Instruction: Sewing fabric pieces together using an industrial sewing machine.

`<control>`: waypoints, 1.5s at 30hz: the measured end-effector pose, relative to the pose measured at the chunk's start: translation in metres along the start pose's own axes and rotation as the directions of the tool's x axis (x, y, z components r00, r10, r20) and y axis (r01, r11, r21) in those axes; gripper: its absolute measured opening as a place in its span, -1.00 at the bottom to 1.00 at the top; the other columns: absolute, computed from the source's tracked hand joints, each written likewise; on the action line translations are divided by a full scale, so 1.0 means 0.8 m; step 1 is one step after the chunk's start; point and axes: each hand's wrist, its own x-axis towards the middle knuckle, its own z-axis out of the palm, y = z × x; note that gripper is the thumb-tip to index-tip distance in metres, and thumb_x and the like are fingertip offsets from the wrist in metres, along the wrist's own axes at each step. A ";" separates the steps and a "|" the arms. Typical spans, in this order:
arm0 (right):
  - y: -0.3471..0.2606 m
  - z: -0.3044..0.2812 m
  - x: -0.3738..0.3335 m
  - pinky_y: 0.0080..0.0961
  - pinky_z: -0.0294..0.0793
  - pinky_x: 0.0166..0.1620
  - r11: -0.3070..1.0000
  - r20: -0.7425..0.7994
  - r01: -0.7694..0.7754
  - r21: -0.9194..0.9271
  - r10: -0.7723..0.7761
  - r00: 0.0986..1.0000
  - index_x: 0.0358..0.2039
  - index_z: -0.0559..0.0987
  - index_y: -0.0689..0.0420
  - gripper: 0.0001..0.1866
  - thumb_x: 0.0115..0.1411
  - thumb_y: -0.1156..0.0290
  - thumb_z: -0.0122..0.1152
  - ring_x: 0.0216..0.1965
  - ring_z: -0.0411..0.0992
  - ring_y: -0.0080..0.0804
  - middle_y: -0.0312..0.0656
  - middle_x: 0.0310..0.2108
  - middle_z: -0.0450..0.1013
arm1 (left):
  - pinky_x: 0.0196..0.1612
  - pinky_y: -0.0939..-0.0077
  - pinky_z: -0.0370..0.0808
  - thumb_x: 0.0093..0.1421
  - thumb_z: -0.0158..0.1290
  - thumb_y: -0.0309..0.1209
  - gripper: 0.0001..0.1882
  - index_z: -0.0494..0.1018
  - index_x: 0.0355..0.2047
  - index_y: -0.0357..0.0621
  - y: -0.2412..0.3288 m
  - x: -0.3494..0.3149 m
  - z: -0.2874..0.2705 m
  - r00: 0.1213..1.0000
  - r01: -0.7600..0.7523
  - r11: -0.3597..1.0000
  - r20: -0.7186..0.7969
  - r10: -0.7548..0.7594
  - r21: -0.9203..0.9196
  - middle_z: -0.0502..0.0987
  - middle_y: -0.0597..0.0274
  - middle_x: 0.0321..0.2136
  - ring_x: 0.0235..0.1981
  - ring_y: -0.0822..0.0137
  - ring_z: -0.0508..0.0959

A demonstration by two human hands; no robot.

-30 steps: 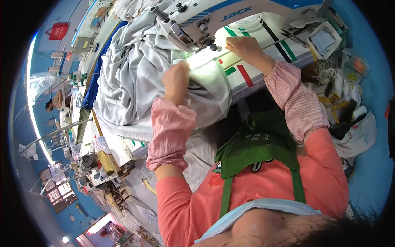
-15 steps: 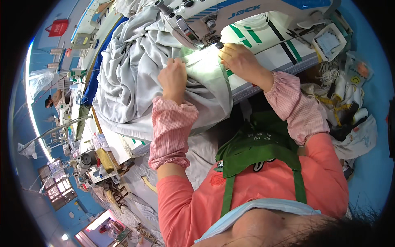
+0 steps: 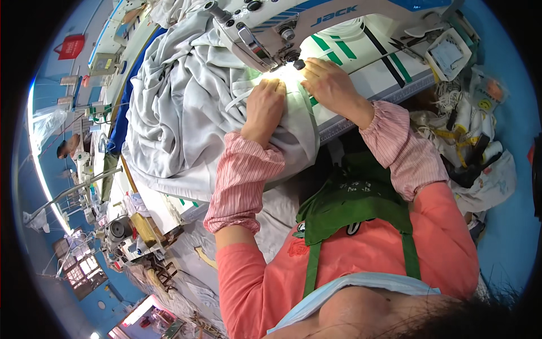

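Observation:
A large piece of light grey fabric point(image 3: 175, 118) lies bunched on the sewing machine bed and spreads toward my lap. My left hand point(image 3: 265, 107) is closed on the fabric just in front of the needle area, fingertips in the bright lamp light. Close to the presser foot, my right hand point(image 3: 329, 83) grips the fabric's right edge with fingers bent. The white and blue sewing machine point(image 3: 333, 22) stands over both hands. Glare hides the needle and the exact stitching spot. A pale narrow strip point(image 3: 240, 99) of fabric stands out left of my left hand.
Green and black tape strips point(image 3: 384, 56) mark the white table. Scissors point(image 3: 407, 50) and a white plastic tray point(image 3: 450, 55) sit at the right. Thread cones and tangled scraps point(image 3: 466, 130) hang beyond the table's edge. Further machines and a person point(image 3: 70, 147) are at the far left.
My left hand has moved right and forward along the fabric, closer to the needle and my right hand. The right hand stays almost in place.

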 end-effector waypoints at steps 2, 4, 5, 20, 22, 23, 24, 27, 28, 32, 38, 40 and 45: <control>0.000 0.001 0.000 -0.45 0.37 0.09 0.997 -0.035 -0.065 -0.040 0.063 0.997 -0.20 0.57 0.22 -0.70 0.10 0.31 0.22 0.03 0.42 -0.35 -0.19 -0.13 0.52 | -0.08 0.37 0.49 0.11 -0.04 -0.48 -0.71 0.54 -0.16 -0.21 0.000 0.000 0.001 1.000 -0.024 1.000 -0.004 0.024 -0.010 0.55 0.16 -0.17 -0.12 0.19 0.50; -0.001 0.000 0.001 -0.44 0.37 0.10 0.996 -0.027 -0.093 -0.019 0.092 0.995 -0.20 0.58 0.24 -0.70 0.12 0.31 0.21 0.04 0.42 -0.32 -0.16 -0.13 0.53 | -0.08 0.37 0.49 0.12 -0.04 -0.48 -0.71 0.54 -0.16 -0.21 -0.001 -0.001 0.002 1.000 -0.016 1.000 -0.010 0.016 -0.019 0.55 0.16 -0.17 -0.12 0.19 0.50; -0.001 -0.001 0.001 -0.44 0.37 0.11 0.993 -0.020 -0.118 0.002 0.118 0.993 -0.20 0.59 0.26 -0.70 0.14 0.31 0.21 0.05 0.42 -0.30 -0.13 -0.12 0.53 | -0.07 0.37 0.49 0.12 -0.04 -0.48 -0.71 0.54 -0.15 -0.22 -0.001 -0.001 0.002 1.000 -0.007 1.000 -0.019 0.007 -0.028 0.55 0.16 -0.16 -0.11 0.19 0.50; 0.002 0.006 0.000 -0.43 0.41 0.09 0.983 -0.080 -0.182 -0.041 0.178 0.981 -0.18 0.60 0.27 -0.67 0.07 0.34 0.27 0.02 0.44 -0.29 -0.13 -0.14 0.54 | -0.08 0.39 0.51 0.12 -0.01 -0.49 -0.72 0.54 -0.16 -0.21 -0.006 -0.005 0.013 0.994 -0.027 0.996 -0.110 0.018 -0.082 0.55 0.15 -0.15 -0.10 0.19 0.51; 0.001 0.004 0.000 -0.43 0.41 0.09 0.982 -0.072 -0.185 -0.029 0.182 0.981 -0.19 0.60 0.27 -0.67 0.07 0.34 0.28 0.02 0.43 -0.29 -0.14 -0.13 0.54 | -0.12 0.40 0.52 0.09 -0.02 -0.49 -0.74 0.52 -0.20 -0.22 -0.006 -0.004 0.015 0.991 -0.041 0.997 -0.132 0.033 -0.063 0.53 0.18 -0.18 -0.11 0.21 0.50; 0.001 0.004 0.001 -0.43 0.41 0.09 0.982 -0.066 -0.188 -0.019 0.187 0.980 -0.19 0.59 0.27 -0.67 0.07 0.34 0.28 0.02 0.43 -0.28 -0.14 -0.13 0.53 | -0.15 0.42 0.53 0.07 -0.04 -0.49 -0.76 0.50 -0.25 -0.23 -0.006 -0.003 0.015 0.987 -0.057 0.997 -0.154 0.050 -0.043 0.51 0.22 -0.21 -0.12 0.23 0.49; 0.001 0.005 0.001 -0.43 0.41 0.09 0.982 -0.065 -0.187 -0.016 0.185 0.980 -0.19 0.59 0.27 -0.67 0.07 0.34 0.28 0.02 0.43 -0.28 -0.14 -0.13 0.53 | -0.15 0.42 0.53 0.07 -0.04 -0.49 -0.76 0.50 -0.25 -0.23 -0.006 -0.003 0.015 0.987 -0.055 0.998 -0.153 0.048 -0.042 0.51 0.22 -0.21 -0.12 0.23 0.49; 0.002 0.004 0.000 -0.42 0.40 0.09 0.983 -0.065 -0.181 -0.017 0.179 0.982 -0.19 0.59 0.27 -0.67 0.07 0.34 0.28 0.03 0.43 -0.27 -0.13 -0.12 0.53 | -0.16 0.42 0.53 0.07 -0.04 -0.48 -0.76 0.50 -0.25 -0.22 -0.006 -0.003 0.014 0.984 -0.066 0.996 -0.170 0.056 -0.055 0.51 0.22 -0.22 -0.13 0.23 0.49; 0.002 0.003 0.000 -0.42 0.40 0.09 0.984 -0.062 -0.179 -0.013 0.177 0.982 -0.18 0.59 0.28 -0.66 0.07 0.33 0.28 0.02 0.43 -0.27 -0.13 -0.13 0.53 | -0.16 0.42 0.53 0.07 -0.04 -0.48 -0.76 0.51 -0.25 -0.22 -0.006 -0.001 0.015 0.984 -0.059 0.997 -0.170 0.050 -0.049 0.51 0.21 -0.23 -0.14 0.22 0.49; -0.002 -0.002 0.008 -0.42 0.40 0.09 0.988 -0.075 -0.154 -0.024 0.152 0.986 -0.17 0.57 0.29 -0.65 0.08 0.33 0.28 0.01 0.42 -0.26 -0.14 -0.16 0.53 | -0.17 0.41 0.53 0.08 -0.03 -0.46 -0.76 0.51 -0.25 -0.22 -0.015 0.002 0.019 0.984 -0.040 0.998 -0.174 0.032 -0.043 0.51 0.15 -0.27 -0.16 0.19 0.50; 0.011 0.010 0.036 -0.43 0.48 -0.25 0.917 -0.191 -0.142 0.372 0.226 0.955 -0.31 0.55 0.16 -0.82 0.05 0.46 0.28 -0.27 0.49 -0.21 -0.17 -0.33 0.52 | -0.10 0.32 0.51 0.14 0.00 -0.47 -0.73 0.54 -0.16 -0.24 -0.021 0.006 0.021 0.991 -0.022 0.996 -0.136 0.011 -0.083 0.54 0.06 -0.18 -0.11 0.10 0.51; 0.011 0.013 0.041 -0.40 0.45 -0.34 0.884 -0.165 -0.177 0.433 0.270 0.949 -0.34 0.55 0.16 -0.85 0.04 0.48 0.28 -0.37 0.48 -0.17 -0.15 -0.41 0.50 | -0.09 0.32 0.51 0.14 0.01 -0.47 -0.73 0.54 -0.16 -0.24 -0.024 0.001 0.025 0.991 -0.019 0.998 -0.134 0.010 -0.067 0.54 0.05 -0.17 -0.11 0.10 0.51; 0.008 0.014 0.044 -0.34 0.38 -0.47 0.844 -0.186 -0.210 0.493 0.338 0.923 -0.41 0.54 0.19 -0.90 0.05 0.50 0.28 -0.54 0.43 -0.11 -0.09 -0.54 0.45 | -0.08 0.33 0.51 0.13 0.01 -0.47 -0.74 0.54 -0.17 -0.22 -0.021 0.001 0.024 0.986 -0.039 0.996 -0.165 0.025 -0.080 0.54 0.06 -0.17 -0.10 0.11 0.52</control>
